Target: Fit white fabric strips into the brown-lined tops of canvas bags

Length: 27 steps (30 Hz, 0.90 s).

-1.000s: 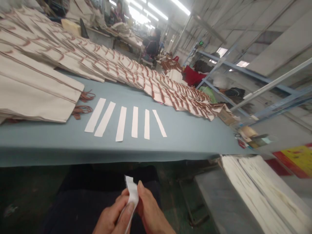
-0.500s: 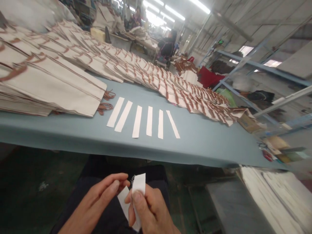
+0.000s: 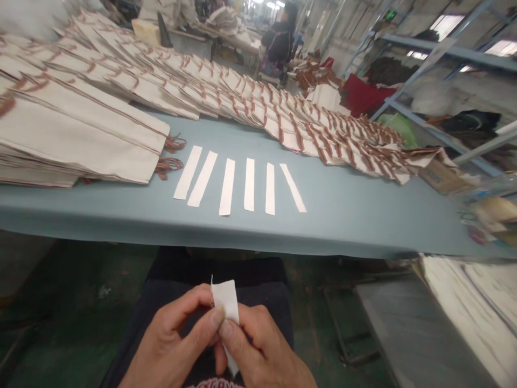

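A small white fabric strip (image 3: 226,303) was held low in the view, in front of the dark-clothed lap and below the near edge of the surface (image 3: 363,221). It was pinched from both sides: the left hand (image 3: 173,342) was closed on its upper edge with thumb and forefinger, and the right hand (image 3: 262,353) was closed on it from the 3 o'clock side, its thumb pressed against the strip's face. The strip's lower end was hidden between the hands. At 12 o'clock from the hands, six white strips (image 3: 249,185) were laid side by side on the blue-grey surface (the outer ones fanned slightly, none touching). At 10 o'clock, a stack of cream bags (image 3: 81,143) with brown cord handles was piled just beside the leftmost strip. A long overlapping row of similar bags (image 3: 283,116) was spread from 11 o'clock towards 2 o'clock, ending near a cardboard box (image 3: 442,178). Another person (image 3: 278,40) was seated far off at 12 o'clock.
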Each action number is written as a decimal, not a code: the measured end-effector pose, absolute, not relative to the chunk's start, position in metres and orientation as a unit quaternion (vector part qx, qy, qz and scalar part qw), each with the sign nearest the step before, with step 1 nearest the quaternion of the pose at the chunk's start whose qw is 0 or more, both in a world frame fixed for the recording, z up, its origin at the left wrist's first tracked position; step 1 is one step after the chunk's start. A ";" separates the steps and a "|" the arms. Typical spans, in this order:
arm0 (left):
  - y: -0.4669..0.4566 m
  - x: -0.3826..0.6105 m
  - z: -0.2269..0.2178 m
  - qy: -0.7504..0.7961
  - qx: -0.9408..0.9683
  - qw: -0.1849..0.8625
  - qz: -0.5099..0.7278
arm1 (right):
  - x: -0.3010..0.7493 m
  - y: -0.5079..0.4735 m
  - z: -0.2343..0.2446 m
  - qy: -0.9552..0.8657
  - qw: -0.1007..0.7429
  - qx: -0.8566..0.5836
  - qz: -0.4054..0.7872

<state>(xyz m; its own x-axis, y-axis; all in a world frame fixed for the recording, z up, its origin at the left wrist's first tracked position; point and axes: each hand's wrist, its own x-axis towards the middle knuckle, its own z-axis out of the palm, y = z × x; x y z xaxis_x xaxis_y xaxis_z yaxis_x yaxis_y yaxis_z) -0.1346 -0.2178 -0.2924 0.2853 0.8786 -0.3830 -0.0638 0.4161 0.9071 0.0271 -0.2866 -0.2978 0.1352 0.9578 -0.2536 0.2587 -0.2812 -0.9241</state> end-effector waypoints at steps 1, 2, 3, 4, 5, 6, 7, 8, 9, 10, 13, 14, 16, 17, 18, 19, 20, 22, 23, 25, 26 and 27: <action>-0.218 -0.132 -0.290 0.484 0.411 0.695 0.337 | 0.029 -0.285 -0.297 -0.474 0.372 -0.643 0.473; -0.217 -0.129 -0.288 0.480 0.402 0.706 0.332 | 0.030 -0.283 -0.296 -0.480 0.364 -0.636 0.482; -0.217 -0.127 -0.287 0.479 0.387 0.716 0.328 | 0.032 -0.280 -0.294 -0.486 0.354 -0.630 0.492; -0.217 -0.125 -0.287 0.482 0.367 0.726 0.325 | 0.034 -0.278 -0.293 -0.491 0.346 -0.623 0.501; -0.217 -0.124 -0.287 0.491 0.343 0.732 0.325 | 0.036 -0.274 -0.292 -0.498 0.341 -0.613 0.509; -0.217 -0.123 -0.287 0.504 0.318 0.733 0.327 | 0.038 -0.271 -0.292 -0.507 0.341 -0.603 0.513; -0.218 -0.123 -0.289 0.517 0.298 0.732 0.329 | 0.041 -0.267 -0.293 -0.515 0.346 -0.596 0.510; -0.218 -0.123 -0.291 0.523 0.288 0.733 0.326 | 0.043 -0.264 -0.295 -0.516 0.358 -0.591 0.505; -0.218 -0.124 -0.294 0.525 0.287 0.734 0.322 | 0.045 -0.260 -0.297 -0.509 0.376 -0.591 0.500; -0.218 -0.124 -0.297 0.525 0.294 0.732 0.319 | 0.047 -0.258 -0.300 -0.492 0.401 -0.594 0.494; -0.219 -0.124 -0.304 0.530 0.347 0.709 0.310 | 0.047 -0.253 -0.307 -0.431 0.477 -0.593 0.486; -0.219 -0.124 -0.305 0.537 0.365 0.694 0.311 | 0.046 -0.253 -0.308 -0.419 0.489 -0.589 0.488; -0.219 -0.122 -0.306 0.546 0.394 0.669 0.313 | 0.041 -0.253 -0.308 -0.411 0.493 -0.590 0.491; -0.218 -0.122 -0.305 0.545 0.408 0.662 0.314 | 0.038 -0.253 -0.308 -0.408 0.493 -0.591 0.491; -0.218 -0.121 -0.304 0.542 0.420 0.656 0.316 | 0.036 -0.253 -0.308 -0.407 0.494 -0.593 0.488; -0.217 -0.121 -0.303 0.535 0.431 0.654 0.316 | 0.033 -0.252 -0.309 -0.406 0.500 -0.594 0.482; -0.216 -0.120 -0.303 0.529 0.440 0.653 0.316 | 0.031 -0.252 -0.310 -0.406 0.510 -0.592 0.475; -0.214 -0.120 -0.301 0.520 0.451 0.656 0.310 | 0.029 -0.251 -0.316 -0.401 0.532 -0.584 0.464; -0.213 -0.119 -0.301 0.519 0.451 0.657 0.310 | 0.028 -0.250 -0.320 -0.403 0.538 -0.576 0.465; -0.215 -0.117 -0.301 0.525 0.441 0.652 0.322 | 0.025 -0.251 -0.329 -0.405 0.545 -0.565 0.469; -0.217 -0.115 -0.302 0.533 0.433 0.645 0.335 | 0.023 -0.251 -0.333 -0.406 0.545 -0.563 0.471; -0.219 -0.114 -0.304 0.537 0.428 0.638 0.348 | 0.021 -0.252 -0.337 -0.397 0.545 -0.570 0.470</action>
